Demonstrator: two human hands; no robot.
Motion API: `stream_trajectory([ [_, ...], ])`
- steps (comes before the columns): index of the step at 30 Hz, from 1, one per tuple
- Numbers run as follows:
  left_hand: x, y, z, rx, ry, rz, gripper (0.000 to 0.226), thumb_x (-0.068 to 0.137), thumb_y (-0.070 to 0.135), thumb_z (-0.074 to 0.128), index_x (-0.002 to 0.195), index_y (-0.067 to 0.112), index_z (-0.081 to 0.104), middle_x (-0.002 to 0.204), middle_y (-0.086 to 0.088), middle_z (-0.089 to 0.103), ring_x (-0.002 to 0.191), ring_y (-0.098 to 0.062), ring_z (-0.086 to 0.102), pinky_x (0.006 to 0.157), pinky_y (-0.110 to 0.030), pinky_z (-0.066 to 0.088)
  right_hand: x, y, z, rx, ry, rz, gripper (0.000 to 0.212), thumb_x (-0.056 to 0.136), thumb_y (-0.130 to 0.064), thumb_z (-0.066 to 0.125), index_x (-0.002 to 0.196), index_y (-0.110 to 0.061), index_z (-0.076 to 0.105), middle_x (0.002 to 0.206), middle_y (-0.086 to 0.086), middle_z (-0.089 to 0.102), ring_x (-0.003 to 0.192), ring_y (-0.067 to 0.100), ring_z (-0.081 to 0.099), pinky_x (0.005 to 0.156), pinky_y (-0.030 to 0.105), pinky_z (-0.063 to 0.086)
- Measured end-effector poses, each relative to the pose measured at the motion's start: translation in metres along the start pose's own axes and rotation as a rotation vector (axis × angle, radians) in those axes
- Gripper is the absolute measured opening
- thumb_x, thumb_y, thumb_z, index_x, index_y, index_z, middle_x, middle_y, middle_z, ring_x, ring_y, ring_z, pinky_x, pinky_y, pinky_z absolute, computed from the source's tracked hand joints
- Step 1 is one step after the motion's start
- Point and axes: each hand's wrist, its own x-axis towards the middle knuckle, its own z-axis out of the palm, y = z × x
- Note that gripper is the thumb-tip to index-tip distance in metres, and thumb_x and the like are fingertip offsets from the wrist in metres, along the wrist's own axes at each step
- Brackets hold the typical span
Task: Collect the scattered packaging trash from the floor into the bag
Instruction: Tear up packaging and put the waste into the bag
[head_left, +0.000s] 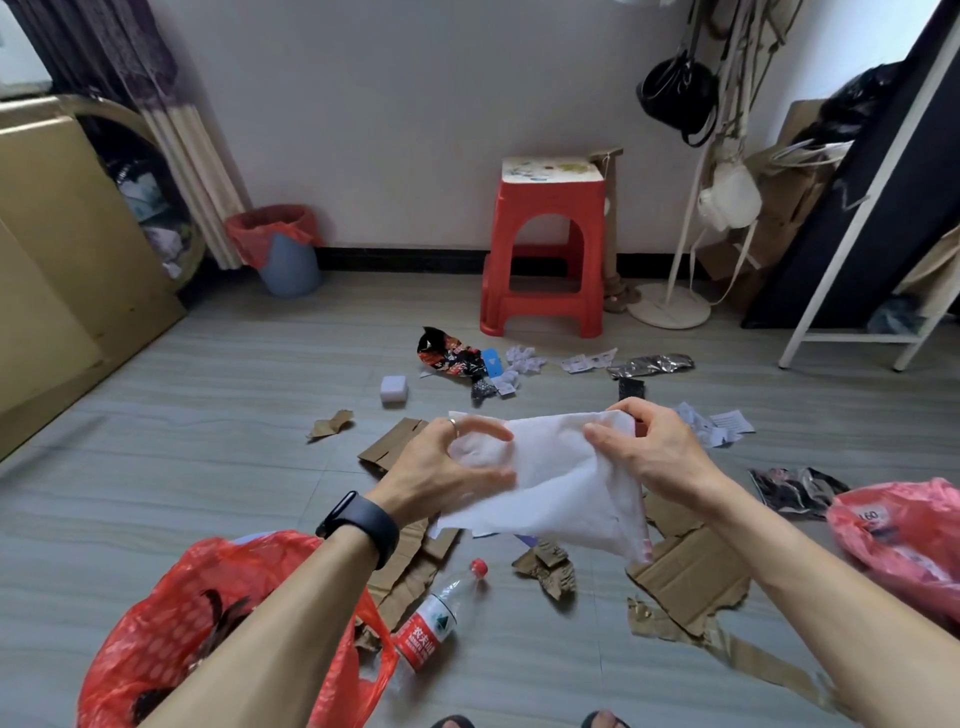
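A white packaging sheet (558, 478) is stretched between my hands at chest height above the floor. My left hand (441, 475) pinches its left edge and my right hand (657, 452) grips its top right corner. A red plastic bag (176, 623) stands open on the floor at the lower left, under my left forearm. Below the sheet lie torn cardboard pieces (691, 571) and a clear plastic bottle (436, 618) with a red label. Farther off are a black and red snack wrapper (449, 356), crumpled paper scraps (522, 361) and a silver foil wrapper (649, 365).
A red plastic stool (545, 249) stands by the far wall, with a blue bin (285, 260) lined in red to its left. A second red bag (904, 525) lies at the right. A white rack (857, 332) and a coat stand (670, 306) fill the right corner.
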Motion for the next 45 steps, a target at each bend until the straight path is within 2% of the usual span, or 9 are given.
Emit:
stream_trajectory([
  [5, 0.002, 0.002, 0.006, -0.050, -0.083, -0.071, 0.066, 0.065, 0.013, 0.089, 0.122, 0.031, 0.062, 0.118, 0.013, 0.061, 0.102, -0.012, 0.065, 0.098, -0.037, 0.052, 0.000, -0.003, 0.002, 0.231, -0.012, 0.065, 0.036, 0.077, -0.035, 0.084, 0.104, -0.034, 0.061, 0.090, 0.009, 0.072, 0.076, 0.019, 0.073, 0.065, 0.034, 0.060],
  [10, 0.005, 0.003, 0.007, 0.110, 0.061, -0.040, 0.055, 0.077, 0.023, 0.082, 0.128, 0.030, 0.062, 0.109, 0.021, 0.057, 0.102, -0.007, 0.060, 0.096, -0.028, 0.049, 0.000, -0.009, 0.002, 0.448, -0.052, 0.087, 0.025, 0.083, -0.019, 0.078, 0.104, -0.015, 0.065, 0.095, 0.016, 0.067, 0.068, 0.018, 0.066, 0.057, 0.029, 0.055],
  [15, 0.007, -0.006, 0.000, 0.034, 0.105, -0.096, 0.041, 0.078, 0.020, 0.080, 0.118, 0.026, 0.070, 0.108, 0.005, 0.071, 0.096, -0.013, 0.068, 0.090, -0.031, 0.055, 0.001, -0.003, -0.001, 0.008, -0.317, 0.069, 0.099, 0.047, -0.043, 0.098, 0.135, -0.030, 0.056, 0.125, -0.007, 0.065, 0.110, 0.012, 0.065, 0.099, 0.037, 0.053],
  [22, -0.007, -0.008, -0.020, -0.300, -0.085, -0.207, 0.034, 0.077, 0.021, 0.082, 0.110, 0.016, 0.074, 0.104, -0.014, 0.074, 0.097, -0.033, 0.070, 0.089, -0.049, 0.054, -0.003, -0.006, 0.003, -0.376, -0.181, -0.142, 0.012, 0.080, -0.035, 0.078, 0.089, -0.029, 0.074, 0.080, -0.013, 0.070, 0.076, 0.002, 0.059, 0.060, 0.011, 0.042],
  [28, -0.005, -0.008, -0.020, 0.165, 0.035, -0.107, 0.027, 0.082, 0.045, 0.073, 0.091, 0.019, 0.073, 0.103, 0.001, 0.065, 0.097, -0.021, 0.065, 0.084, -0.036, 0.057, 0.000, -0.006, 0.008, -0.344, -0.107, -0.143, 0.010, 0.086, -0.034, 0.073, 0.081, -0.026, 0.073, 0.067, -0.010, 0.070, 0.064, 0.004, 0.060, 0.058, 0.022, 0.047],
  [34, -0.006, 0.000, -0.009, 0.752, 0.144, 0.119, 0.067, 0.081, 0.072, 0.056, 0.135, 0.032, 0.049, 0.152, 0.008, 0.039, 0.145, -0.013, 0.023, 0.120, -0.053, 0.009, -0.004, -0.021, 0.020, -0.139, -0.203, -0.066, 0.009, 0.088, -0.023, 0.070, 0.083, -0.016, 0.070, 0.061, 0.000, 0.071, 0.050, 0.007, 0.055, 0.052, 0.021, 0.045],
  [37, -0.008, 0.011, 0.005, 0.892, 0.006, 0.130, 0.074, 0.076, 0.076, 0.056, 0.137, 0.035, 0.045, 0.129, 0.008, 0.062, 0.126, -0.011, 0.052, 0.120, -0.053, 0.009, -0.004, -0.024, 0.021, -0.067, -0.299, -0.048, 0.005, 0.089, -0.019, 0.070, 0.087, -0.014, 0.071, 0.067, 0.009, 0.072, 0.057, 0.016, 0.058, 0.057, 0.031, 0.048],
  [40, -0.006, 0.011, 0.007, 1.016, 0.113, 0.136, 0.042, 0.090, 0.054, 0.058, 0.127, 0.033, 0.056, 0.105, 0.002, 0.070, 0.098, -0.020, 0.060, 0.096, -0.030, 0.035, -0.001, -0.017, 0.018, -0.009, -0.262, -0.014, 0.003, 0.087, -0.018, 0.071, 0.088, -0.017, 0.073, 0.071, 0.012, 0.072, 0.062, 0.021, 0.060, 0.061, 0.036, 0.050],
  [45, 0.002, 0.001, -0.002, 0.746, 0.167, 0.038, 0.033, 0.087, 0.041, 0.066, 0.120, 0.043, 0.060, 0.109, 0.007, 0.068, 0.091, -0.018, 0.060, 0.068, -0.027, 0.043, 0.000, -0.013, 0.031, 0.107, -0.265, 0.024, 0.008, 0.090, -0.015, 0.070, 0.096, -0.020, 0.070, 0.075, 0.009, 0.074, 0.066, 0.020, 0.063, 0.061, 0.033, 0.051],
])
